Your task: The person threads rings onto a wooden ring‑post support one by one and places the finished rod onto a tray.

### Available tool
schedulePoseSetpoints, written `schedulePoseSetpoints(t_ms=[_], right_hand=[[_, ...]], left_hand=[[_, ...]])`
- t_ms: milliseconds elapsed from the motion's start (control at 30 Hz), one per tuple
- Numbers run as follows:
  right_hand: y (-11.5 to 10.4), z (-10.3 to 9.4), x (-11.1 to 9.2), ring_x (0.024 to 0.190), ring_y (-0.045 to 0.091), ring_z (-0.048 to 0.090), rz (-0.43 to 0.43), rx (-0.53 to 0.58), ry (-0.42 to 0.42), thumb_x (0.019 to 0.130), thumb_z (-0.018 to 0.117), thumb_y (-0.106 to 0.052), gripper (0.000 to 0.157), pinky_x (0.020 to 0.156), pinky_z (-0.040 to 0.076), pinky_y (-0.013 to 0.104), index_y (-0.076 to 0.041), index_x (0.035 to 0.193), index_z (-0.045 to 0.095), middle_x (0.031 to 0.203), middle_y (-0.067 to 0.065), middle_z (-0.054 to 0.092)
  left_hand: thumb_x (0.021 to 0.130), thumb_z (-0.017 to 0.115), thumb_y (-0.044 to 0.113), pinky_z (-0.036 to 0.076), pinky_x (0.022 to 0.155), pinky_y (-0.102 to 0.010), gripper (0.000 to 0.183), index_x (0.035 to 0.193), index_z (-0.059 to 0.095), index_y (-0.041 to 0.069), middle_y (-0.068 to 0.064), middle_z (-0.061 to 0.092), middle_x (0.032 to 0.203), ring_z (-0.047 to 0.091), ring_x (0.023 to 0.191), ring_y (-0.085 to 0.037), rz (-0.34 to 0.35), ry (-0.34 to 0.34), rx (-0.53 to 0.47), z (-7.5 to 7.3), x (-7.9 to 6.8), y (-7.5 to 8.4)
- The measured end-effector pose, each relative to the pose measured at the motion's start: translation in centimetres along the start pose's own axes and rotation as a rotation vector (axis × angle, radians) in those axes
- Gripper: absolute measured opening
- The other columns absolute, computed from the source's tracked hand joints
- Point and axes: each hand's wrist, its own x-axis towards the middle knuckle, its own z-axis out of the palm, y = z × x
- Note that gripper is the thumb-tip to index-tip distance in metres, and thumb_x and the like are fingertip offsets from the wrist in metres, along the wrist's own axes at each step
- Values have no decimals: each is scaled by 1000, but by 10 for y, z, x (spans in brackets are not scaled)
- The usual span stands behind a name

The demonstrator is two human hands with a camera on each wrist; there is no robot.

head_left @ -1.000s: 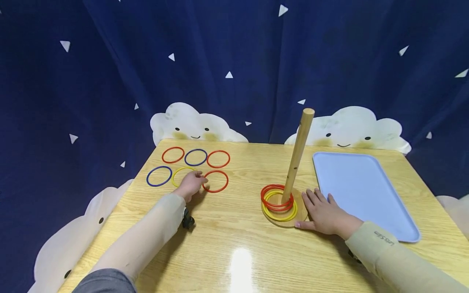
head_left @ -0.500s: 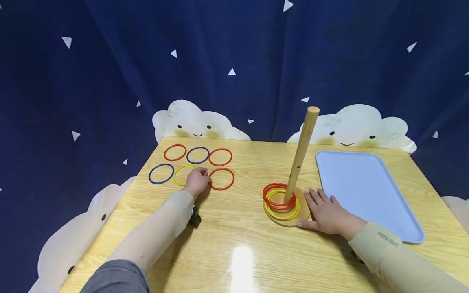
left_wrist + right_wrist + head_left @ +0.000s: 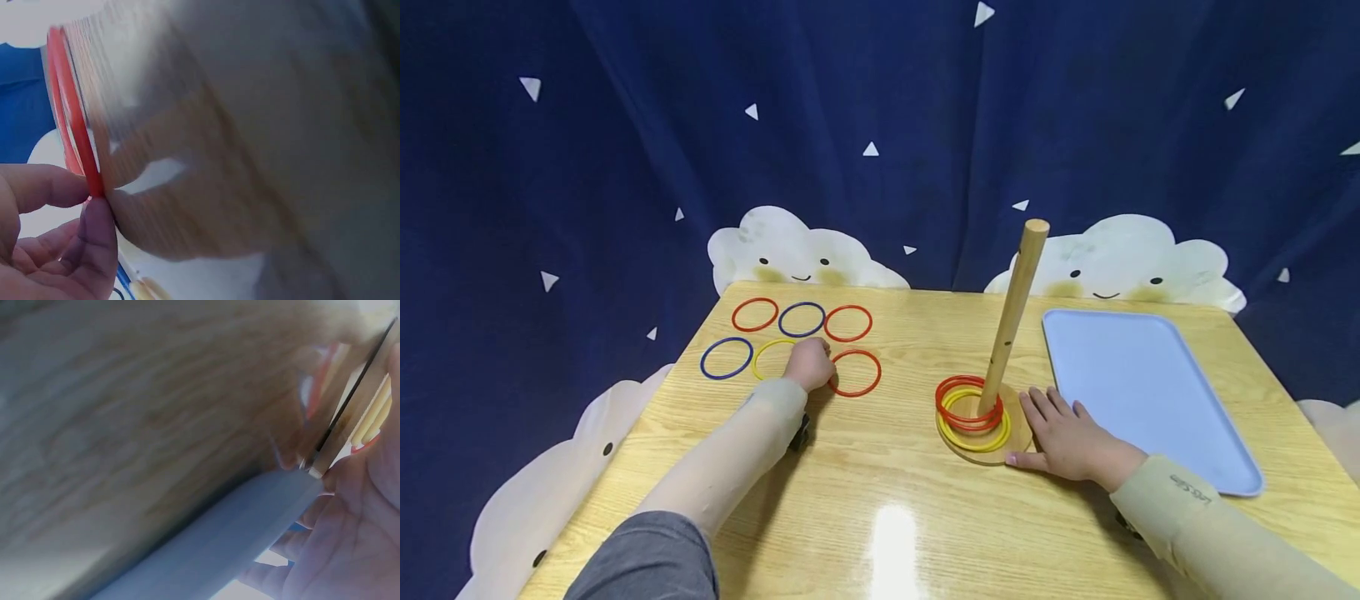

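Observation:
My left hand (image 3: 809, 362) pinches the near edge of a red ring (image 3: 76, 119) between thumb and forefinger in the left wrist view. That ring (image 3: 880, 373) is the front right one of a group at the table's left side. On the right, a wooden post (image 3: 1013, 317) stands upright on a round wooden base (image 3: 1018, 429). Red rings (image 3: 967, 430) and yellow rings (image 3: 979, 451) lie around its foot. My right hand (image 3: 1067, 437) rests palm down with spread fingers at the base's right edge, its thumb touching the rim.
Beside the left hand lie a yellow ring (image 3: 755, 360), blue rings (image 3: 703, 363) and more red rings (image 3: 733, 318) in two rows. A light blue tray (image 3: 1150, 392) lies right of the base, close to the right hand. A dark blue curtain (image 3: 880, 100) hangs behind the table (image 3: 820, 517).
My left hand has shifted right and its fingers have closed on the red ring, which has slid slightly right on the table. The right hand stays at the base.

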Motion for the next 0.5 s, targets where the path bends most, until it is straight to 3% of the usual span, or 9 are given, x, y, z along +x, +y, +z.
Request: schedulePoseSetpoints(t_ms=[67, 133, 200, 500], right_hand=[[1, 1, 0, 143, 61, 24, -1, 2, 3, 93, 60, -70, 107, 106, 27, 80, 12, 154, 31, 156, 38, 31], [1, 1, 0, 143, 61, 25, -6, 1, 7, 93, 61, -69, 106, 105, 27, 80, 13, 154, 32, 156, 38, 32], [1, 1, 0, 143, 61, 25, -9, 0, 11, 93, 60, -69, 106, 105, 28, 80, 13, 153, 32, 156, 38, 32], [-3, -2, -2, 143, 60, 26, -6, -60, 31, 92, 60, -71, 105, 106, 24, 81, 12, 153, 36, 157, 37, 30]], left_hand=[[82, 58, -6, 55, 83, -37, 23, 103, 69, -9, -17, 69, 96, 65, 93, -31, 19, -26, 27, 1, 0, 6], [82, 58, -7, 48, 66, -32, 8, 85, 65, -4, -10, 59, 77, 55, 73, -24, 36, -56, 61, 3, 1, 11], [83, 58, -8, 37, 57, -30, 13, 73, 56, 1, -6, 47, 68, 42, 64, -21, 45, -96, 86, 5, 1, 17], [84, 57, -7, 29, 52, -25, 27, 65, 49, 10, -1, 41, 62, 35, 57, -16, 86, -158, 96, -1, -5, 29]])
